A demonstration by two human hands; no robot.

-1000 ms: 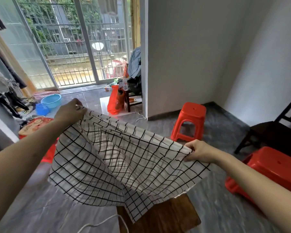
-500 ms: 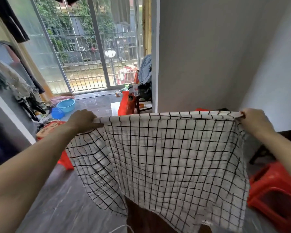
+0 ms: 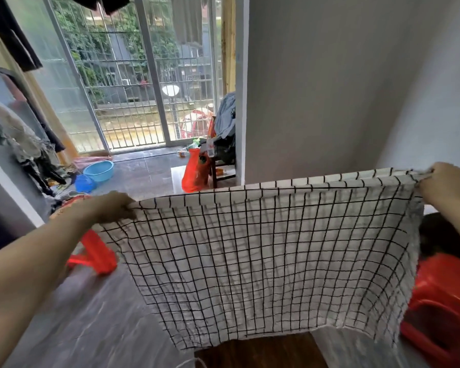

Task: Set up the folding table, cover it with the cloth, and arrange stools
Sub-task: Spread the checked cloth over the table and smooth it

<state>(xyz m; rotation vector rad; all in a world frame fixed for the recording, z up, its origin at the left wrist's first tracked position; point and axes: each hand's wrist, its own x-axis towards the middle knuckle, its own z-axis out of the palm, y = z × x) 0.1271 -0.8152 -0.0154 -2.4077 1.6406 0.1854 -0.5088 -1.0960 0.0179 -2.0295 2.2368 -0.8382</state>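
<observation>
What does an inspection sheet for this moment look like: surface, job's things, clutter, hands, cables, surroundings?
Surface: brown wooden tabletop, mostly hidden behind the cloth.
Job's things: checked cloth held spread in the air; red stools at left and right.
Clutter: blue basins, orange bag, hanging clothes.
Hands: left hand and right hand each grip a top corner.
Cables: white cord at the table's near edge.
Surroundings: barred glass door, grey walls.

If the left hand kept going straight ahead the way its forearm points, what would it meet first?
Probably the orange plastic bag on the floor by the wall corner. The left hand, gripping the checked cloth, points up and rightward that way, though depth is hard to judge.
</observation>
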